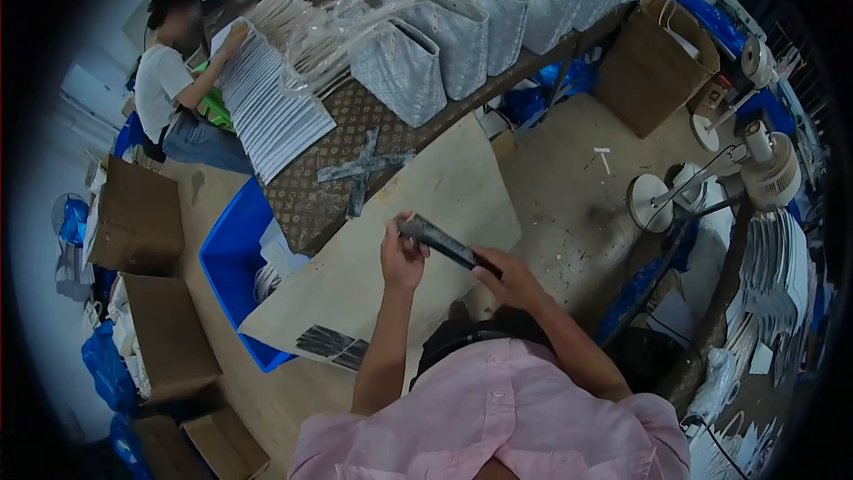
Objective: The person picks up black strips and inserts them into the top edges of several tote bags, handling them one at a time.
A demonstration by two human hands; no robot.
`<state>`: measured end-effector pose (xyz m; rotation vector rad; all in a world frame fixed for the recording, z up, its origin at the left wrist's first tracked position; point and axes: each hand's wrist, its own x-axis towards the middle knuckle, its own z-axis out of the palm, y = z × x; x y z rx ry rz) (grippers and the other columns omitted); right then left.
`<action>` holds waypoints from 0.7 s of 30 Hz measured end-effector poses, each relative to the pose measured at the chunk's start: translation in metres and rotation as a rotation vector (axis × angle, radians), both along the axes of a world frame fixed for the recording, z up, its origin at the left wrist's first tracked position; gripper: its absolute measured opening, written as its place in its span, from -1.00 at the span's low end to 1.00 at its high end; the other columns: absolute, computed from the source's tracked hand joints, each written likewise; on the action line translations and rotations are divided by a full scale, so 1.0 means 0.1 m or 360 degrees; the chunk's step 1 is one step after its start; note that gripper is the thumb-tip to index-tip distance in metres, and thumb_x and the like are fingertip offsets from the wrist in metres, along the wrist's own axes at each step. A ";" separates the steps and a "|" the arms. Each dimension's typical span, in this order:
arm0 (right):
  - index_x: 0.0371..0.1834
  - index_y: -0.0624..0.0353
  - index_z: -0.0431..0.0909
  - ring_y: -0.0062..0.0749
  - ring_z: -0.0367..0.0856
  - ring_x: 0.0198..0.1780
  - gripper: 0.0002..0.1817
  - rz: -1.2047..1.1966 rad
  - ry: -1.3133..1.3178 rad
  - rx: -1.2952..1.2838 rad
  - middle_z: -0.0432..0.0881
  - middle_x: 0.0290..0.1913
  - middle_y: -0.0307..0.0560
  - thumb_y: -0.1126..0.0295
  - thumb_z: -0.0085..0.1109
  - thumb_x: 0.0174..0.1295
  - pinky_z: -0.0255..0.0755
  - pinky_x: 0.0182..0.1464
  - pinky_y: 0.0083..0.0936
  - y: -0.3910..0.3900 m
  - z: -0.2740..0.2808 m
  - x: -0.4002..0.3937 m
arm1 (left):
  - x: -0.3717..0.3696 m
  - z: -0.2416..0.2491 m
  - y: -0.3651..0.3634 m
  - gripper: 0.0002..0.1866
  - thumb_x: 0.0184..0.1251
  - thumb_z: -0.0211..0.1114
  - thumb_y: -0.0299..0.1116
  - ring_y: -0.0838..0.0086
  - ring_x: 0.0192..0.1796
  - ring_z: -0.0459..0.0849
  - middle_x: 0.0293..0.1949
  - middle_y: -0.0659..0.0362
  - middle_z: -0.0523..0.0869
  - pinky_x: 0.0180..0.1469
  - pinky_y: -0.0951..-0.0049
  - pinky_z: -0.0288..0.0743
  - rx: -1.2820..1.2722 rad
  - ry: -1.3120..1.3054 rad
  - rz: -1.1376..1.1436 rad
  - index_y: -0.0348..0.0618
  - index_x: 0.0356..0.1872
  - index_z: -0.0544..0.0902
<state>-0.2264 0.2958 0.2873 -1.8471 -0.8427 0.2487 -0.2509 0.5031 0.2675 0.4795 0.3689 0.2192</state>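
Between my two hands is a narrow stack of dark grey-black strips, held at a slant above a pale board. My left hand is closed around its far-left end, and my right hand grips the near-right end. Similar dark strips lie bundled on the board's near-left corner, to the left of my left forearm. Beyond my hands, more dark strips lie crossed on the brown patterned table.
Silvery quilted bags line the table, beside rows of white strips where a seated person works. A blue bin stands under the board's left side. Cardboard boxes are at left; a fan stands at right.
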 end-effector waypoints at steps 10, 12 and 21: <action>0.10 0.31 0.35 -0.72 0.33 -0.40 -0.61 -0.0362 0.0750 0.0284 0.48 -0.35 -0.29 0.43 0.03 0.21 0.27 -0.33 -0.75 -0.67 -0.21 0.95 | 1.21 -0.04 -1.02 -0.49 0.33 0.02 -0.09 0.56 -0.29 0.51 -0.11 0.20 0.55 -0.23 0.57 0.39 0.0469 -0.0085 -0.0253 -0.17 0.20 0.26; 0.11 0.31 0.34 -0.72 0.34 -0.41 -0.61 -0.0321 0.0681 0.0314 0.48 -0.36 -0.29 0.43 0.02 0.21 0.28 -0.35 -0.75 -0.90 -0.29 1.34 | 1.55 -0.16 -1.41 -0.55 0.34 0.03 -0.18 0.53 -0.21 0.51 -0.03 0.18 0.52 -0.13 0.50 0.40 0.0511 0.0022 -0.0566 -0.19 0.16 0.31; 0.03 0.33 0.36 -0.54 0.54 -0.40 -0.67 -0.0428 0.1341 0.0916 0.55 -0.33 -0.14 0.31 -0.14 0.33 0.45 -0.32 -0.58 -2.19 -0.17 3.07 | 3.09 0.21 -2.75 -0.68 0.39 -0.04 -0.27 0.36 -0.22 0.60 -0.26 0.06 0.62 -0.14 0.42 0.48 0.0807 0.0114 -0.0238 -0.34 -0.08 0.48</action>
